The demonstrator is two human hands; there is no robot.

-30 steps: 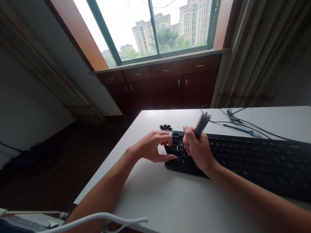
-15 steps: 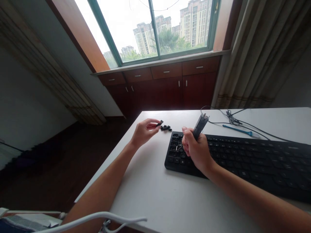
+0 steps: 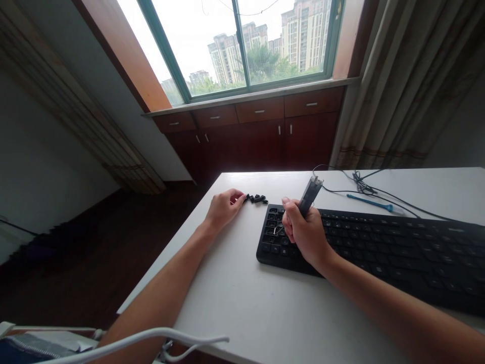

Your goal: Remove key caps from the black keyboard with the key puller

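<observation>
My left hand [image 3: 226,208] rests low at the table's left side, thumb and fingers pinched at a small black keycap [image 3: 247,197]. Right beside those fingertips lies a little heap of black keycaps [image 3: 259,199]. In my right hand [image 3: 306,230] is a dark keycap puller [image 3: 310,194], gripped in a fist and tilted. Its thin wire ends [image 3: 278,230] poke out below the fist, over the left end of a black keyboard [image 3: 359,247]. Several keys at that end are bare of caps. My right hand hides part of the keyboard.
A blue brush-like tool [image 3: 369,202] and a tangled black cable [image 3: 361,183] lie behind the keyboard on the white table [image 3: 227,298]. A white curved bar [image 3: 159,332] crosses the lower left. Beyond the table stand red-brown cabinets [image 3: 246,144] under a window.
My left hand has lowered to the tabletop, bringing its keycap down beside the heap. The right hand and the puller have shifted only slightly.
</observation>
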